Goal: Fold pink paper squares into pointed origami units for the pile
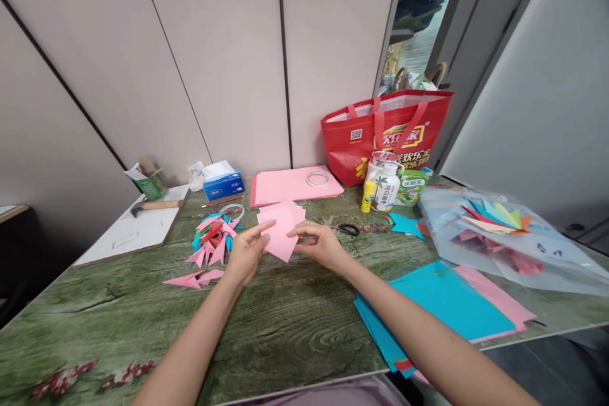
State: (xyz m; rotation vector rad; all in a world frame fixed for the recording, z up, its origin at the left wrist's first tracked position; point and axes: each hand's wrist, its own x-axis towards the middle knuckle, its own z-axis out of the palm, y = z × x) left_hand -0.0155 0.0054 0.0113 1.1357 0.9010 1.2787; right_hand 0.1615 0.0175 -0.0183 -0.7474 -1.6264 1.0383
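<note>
Both hands hold one small pink paper square (pixel 280 238) just above the green table (pixel 266 323). My left hand (pixel 247 252) pinches its left edge with thumb and fingers. My right hand (pixel 320 243) grips its right corner, fingers curled. More small pink squares (pixel 291 209) lie on the table right behind the held one. A heap of folded pink, blue and red paper pieces (pixel 214 238) lies to the left of my left hand, with two flat pink folded pieces (pixel 193 279) nearer me.
Scissors (pixel 343 228) lie by my right hand. Behind are a pink paper stack (pixel 285 185) with a tape roll (pixel 317 178), tissue box (pixel 223 184), red bag (pixel 385 133), glue stick (pixel 367 196) and bottles. Blue and pink sheets (pixel 447 304) and a plastic bag (pixel 499 235) lie right; a white board (pixel 133 231) with a hammer (pixel 157 205) left.
</note>
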